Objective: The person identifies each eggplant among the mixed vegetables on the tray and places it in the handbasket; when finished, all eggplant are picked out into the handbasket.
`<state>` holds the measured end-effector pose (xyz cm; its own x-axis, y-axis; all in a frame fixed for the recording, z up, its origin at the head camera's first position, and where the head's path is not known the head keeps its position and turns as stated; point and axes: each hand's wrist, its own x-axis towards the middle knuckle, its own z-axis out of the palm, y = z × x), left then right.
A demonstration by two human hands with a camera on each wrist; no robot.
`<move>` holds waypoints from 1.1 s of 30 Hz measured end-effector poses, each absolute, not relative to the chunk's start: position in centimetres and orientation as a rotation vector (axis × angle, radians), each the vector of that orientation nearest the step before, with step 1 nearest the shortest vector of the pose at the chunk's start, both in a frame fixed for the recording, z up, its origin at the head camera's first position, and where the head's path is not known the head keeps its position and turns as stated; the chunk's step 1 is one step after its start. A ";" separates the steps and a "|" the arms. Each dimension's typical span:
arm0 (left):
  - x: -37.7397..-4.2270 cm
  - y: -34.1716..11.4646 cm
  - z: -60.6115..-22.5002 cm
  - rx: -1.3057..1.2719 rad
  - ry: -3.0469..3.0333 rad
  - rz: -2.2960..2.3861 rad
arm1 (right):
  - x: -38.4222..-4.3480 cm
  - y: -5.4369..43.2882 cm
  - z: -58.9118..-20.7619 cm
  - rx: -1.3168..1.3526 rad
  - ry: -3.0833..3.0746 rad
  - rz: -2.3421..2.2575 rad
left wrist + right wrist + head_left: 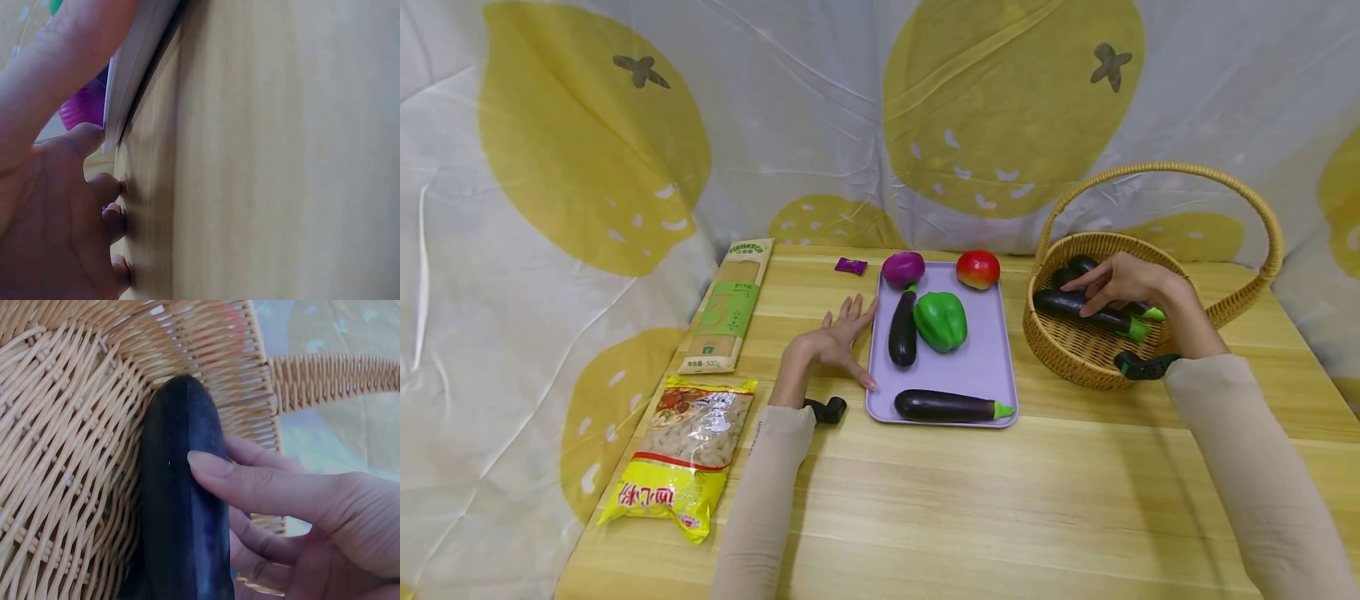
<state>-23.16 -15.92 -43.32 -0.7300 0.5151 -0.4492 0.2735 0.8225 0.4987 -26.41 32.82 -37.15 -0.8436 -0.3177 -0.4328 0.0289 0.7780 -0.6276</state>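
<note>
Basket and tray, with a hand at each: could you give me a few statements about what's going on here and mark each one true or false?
1. The right hand grips an eggplant in the basket. True.
2. The pepper lies in the basket. False: it lies on the tray.
3. The left hand is holding the onion. False: it touches the tray's edge.
4. The purple packet lies off the tray. True.
5. The basket's handle lies flat. False: it arches up over the basket.
</note>
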 end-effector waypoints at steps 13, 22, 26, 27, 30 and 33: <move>-23.2 -15.9 -43.4 0.570 2.406 0.557 | -26.7 32.9 -37.5 -0.123 2.381 -0.948; -23.2 -15.8 -43.4 0.579 2.415 0.547 | -26.4 32.9 -36.9 -0.135 2.390 -0.925; -23.3 -15.9 -43.5 0.582 2.417 0.537 | -25.7 32.6 -35.2 -0.264 2.477 -0.851; -23.3 -15.9 -43.5 0.580 2.416 0.537 | -25.4 32.4 -34.7 -0.306 2.495 -0.834; -23.3 -15.9 -43.5 0.572 2.414 0.540 | -24.3 31.5 -33.0 -0.431 2.548 -0.784; -23.2 -15.9 -43.4 0.572 2.415 0.547 | -22.9 30.3 -31.9 -0.546 2.561 -0.790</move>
<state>-23.17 -15.92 -43.43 -0.7328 0.5122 -0.4480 0.2691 0.8229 0.5005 -22.86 30.27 -31.89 -0.8422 -0.4727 -0.2593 -0.2447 0.7637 -0.5975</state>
